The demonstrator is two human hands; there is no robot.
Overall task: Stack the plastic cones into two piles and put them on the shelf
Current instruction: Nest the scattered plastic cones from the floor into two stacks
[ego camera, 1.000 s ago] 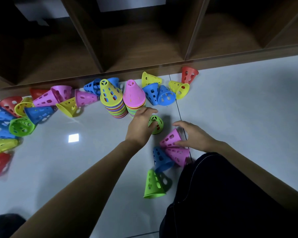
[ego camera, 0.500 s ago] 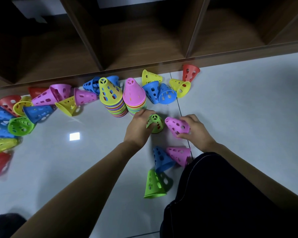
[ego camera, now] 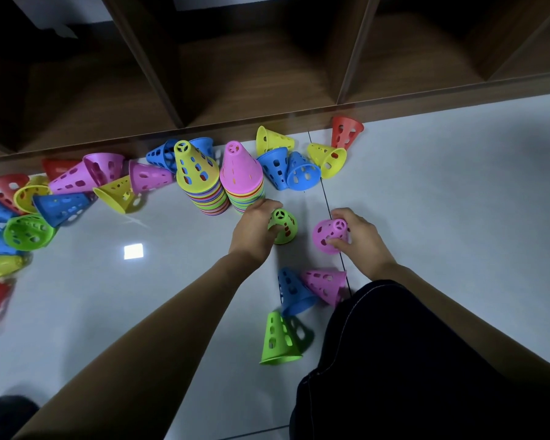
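Two upright piles of cones stand side by side on the white floor, one topped yellow, one topped pink. My left hand grips a green cone just in front of the pink-topped pile. My right hand holds a pink cone, tip up, beside it. Near my knee lie a blue cone, a pink cone and a green cone. The wooden shelf with open compartments runs along the back.
Loose cones in several colours lie scattered along the shelf's base: a big cluster at the left, blue and yellow ones right of the piles, a red one. My dark-clothed leg fills the lower right.
My right hand has lifted the pink cone off the floor near my knee and turned it tip up. My left hand stays on the green cone, which now sits more upright.
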